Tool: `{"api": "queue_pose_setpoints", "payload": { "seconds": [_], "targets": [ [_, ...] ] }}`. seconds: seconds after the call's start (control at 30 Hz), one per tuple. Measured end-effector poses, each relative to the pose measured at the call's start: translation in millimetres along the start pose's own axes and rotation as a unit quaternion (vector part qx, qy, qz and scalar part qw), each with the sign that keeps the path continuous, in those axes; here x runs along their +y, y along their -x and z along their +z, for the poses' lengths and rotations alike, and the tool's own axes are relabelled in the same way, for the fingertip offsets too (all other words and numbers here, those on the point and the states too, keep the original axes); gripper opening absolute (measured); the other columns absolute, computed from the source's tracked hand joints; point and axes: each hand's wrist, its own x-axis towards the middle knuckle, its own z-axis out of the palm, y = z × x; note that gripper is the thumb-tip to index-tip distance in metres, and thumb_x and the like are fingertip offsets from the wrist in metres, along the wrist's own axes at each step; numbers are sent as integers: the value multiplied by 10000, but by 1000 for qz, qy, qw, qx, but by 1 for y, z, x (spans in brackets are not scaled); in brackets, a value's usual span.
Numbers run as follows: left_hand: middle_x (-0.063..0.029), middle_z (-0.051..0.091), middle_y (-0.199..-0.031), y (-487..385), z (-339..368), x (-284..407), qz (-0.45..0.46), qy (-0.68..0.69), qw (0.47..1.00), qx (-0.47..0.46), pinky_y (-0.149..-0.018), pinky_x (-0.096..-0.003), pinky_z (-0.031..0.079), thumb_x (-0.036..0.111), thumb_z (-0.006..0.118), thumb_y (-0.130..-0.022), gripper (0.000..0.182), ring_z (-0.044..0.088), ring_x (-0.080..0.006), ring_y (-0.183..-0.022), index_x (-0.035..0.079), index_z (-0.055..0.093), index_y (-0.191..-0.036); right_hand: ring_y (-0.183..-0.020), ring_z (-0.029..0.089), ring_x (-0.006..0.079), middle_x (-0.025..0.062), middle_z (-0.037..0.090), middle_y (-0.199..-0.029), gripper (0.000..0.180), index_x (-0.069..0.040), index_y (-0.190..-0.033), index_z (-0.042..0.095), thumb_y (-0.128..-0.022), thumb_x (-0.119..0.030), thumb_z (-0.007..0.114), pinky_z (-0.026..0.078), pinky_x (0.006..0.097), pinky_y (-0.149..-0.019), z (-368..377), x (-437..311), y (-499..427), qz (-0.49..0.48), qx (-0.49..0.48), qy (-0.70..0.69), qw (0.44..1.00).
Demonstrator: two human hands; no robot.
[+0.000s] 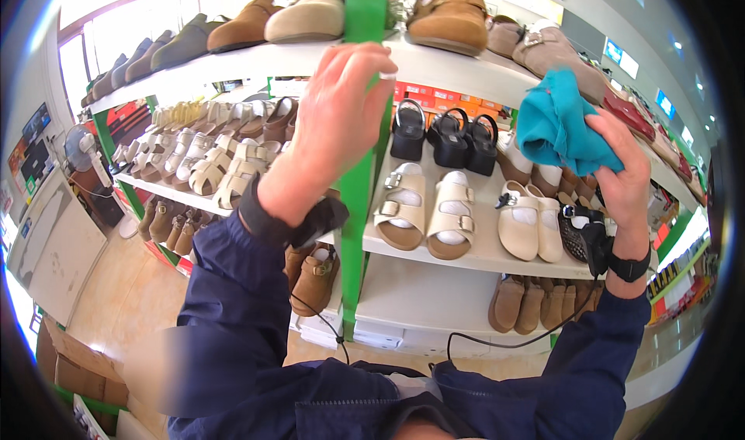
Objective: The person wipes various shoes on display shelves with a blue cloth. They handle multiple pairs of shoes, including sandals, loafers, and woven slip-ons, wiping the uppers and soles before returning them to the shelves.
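My right hand (pixel 625 166) grips a bunched teal cloth (pixel 564 126), lifted in front of the suede shoe (pixel 553 56) on the top shelf. Whether the cloth touches that shoe I cannot tell. My left hand (pixel 349 105) is raised before the green shelf post (pixel 366 9), its fingers bent. Green shows through the gap between thumb and fingers, and no held thing is visible there. Contact with the post cannot be made out. Just above my left hand stand a beige clog (pixel 308 12) and, right of the post, a tan suede clog (pixel 448 21).
Cream buckled sandals (pixel 425 213), black platform sandals (pixel 448 137) and cream clogs (pixel 527 222) line the middle shelf (pixel 483 262). Brown shoes (pixel 518 303) stand lower. A black cable (pixel 518 344) hangs from my right wrist. Left are a fan (pixel 81 149) and a cardboard box (pixel 84 358).
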Motion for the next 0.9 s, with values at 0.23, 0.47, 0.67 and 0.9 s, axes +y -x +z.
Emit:
{"api": "queue_pose_setpoints", "payload": {
  "seconds": [0.23,0.47,0.67,0.9],
  "targets": [
    [-108,610,-1021,32,-76,-36,-85,69,994,-28,-820,-302,447,-14,628,-735,242,569,-219,-962,25,565,-966,-1011,558,256,153,560,-1128,511,-29,-1065,582,-594,136,470,423,306,-870,45,-54,-25,-11,17,-13,1000],
    [-125,580,-1081,78,-153,-112,-77,198,967,-138,-835,-316,451,54,674,-728,385,565,-230,-992,15,530,-1083,-954,582,294,165,571,-1095,549,-44,-1042,603,-545,136,453,471,327,-818,148,-165,-75,-54,-13,-26,998],
    [-138,523,-1055,120,-162,-135,-220,513,804,-204,-817,-333,448,344,686,-767,611,545,-250,-935,29,413,-1214,-800,575,292,136,566,-1008,484,-81,-1019,616,-555,57,634,489,350,-661,259,-251,-118,-129,-36,-109,985],
    [-76,528,-1067,133,-183,-158,-331,569,749,-72,-808,-302,458,122,636,-819,438,529,-153,-946,2,426,-1185,-809,564,286,128,555,-1006,500,-84,-1033,607,-557,68,614,496,334,-664,301,-284,-145,-176,-29,-140,974]
  ]
}}
